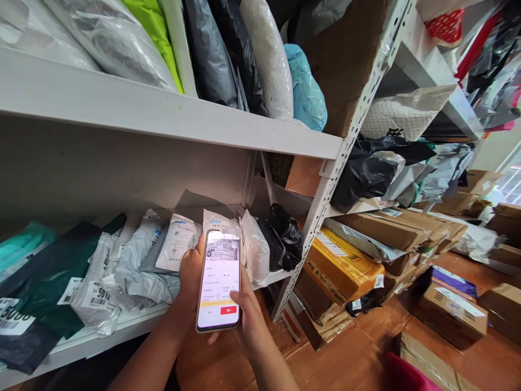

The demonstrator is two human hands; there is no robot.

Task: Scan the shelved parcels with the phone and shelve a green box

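My right hand (247,311) is closed round a smartphone (218,315), thumb over the right edge of its lit screen. On the screen are a camera view of a label, lines of text and a red button. Just beyond the phone, a white parcel (216,218) with a printed label stands on the shelf, partly covered by the phone. My left hand (191,270) is at this parcel's left edge and appears to grip it; most of its fingers are hidden. Another white labelled parcel (176,241) leans to the left, and a pale plastic-wrapped parcel (256,250) stands to the right.
Grey and dark green bagged parcels (75,282) line the lower shelf (142,320). More bags fill the upper shelf (171,117). A perforated metal post (325,195) rises on the right. Beyond it are a yellow box (342,266) and cardboard boxes (451,312) on the brown floor.
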